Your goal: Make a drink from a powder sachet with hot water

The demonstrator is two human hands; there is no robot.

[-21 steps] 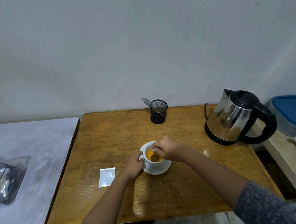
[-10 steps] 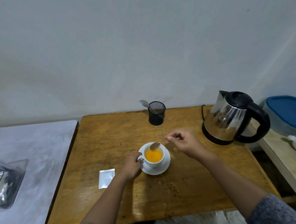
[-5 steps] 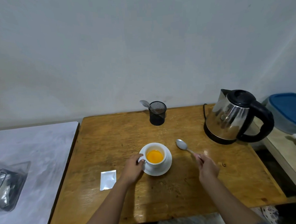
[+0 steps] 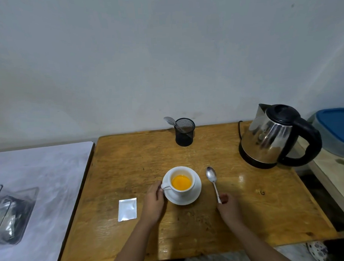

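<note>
Now spoon (image 4: 213, 180) laid down at cup's (image 4: 181, 181) three o'clock; right hand (image 4: 228, 207) fingers loosely curled at handle end, left hand (image 4: 153, 201) pinching cup handle; stirring done, drink ready.

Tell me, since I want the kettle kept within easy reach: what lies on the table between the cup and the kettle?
Only the spoon, lying on the table right of the cup; bare wood up to the kettle, per the head view.

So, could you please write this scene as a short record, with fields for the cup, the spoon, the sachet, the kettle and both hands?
cup: white, on saucer, holds orange drink
spoon: lying on table, right of saucer
sachet: flat on table, left of cup
kettle: steel, far right, lid shut
left hand: at cup handle
right hand: fingers at spoon's handle end
</note>
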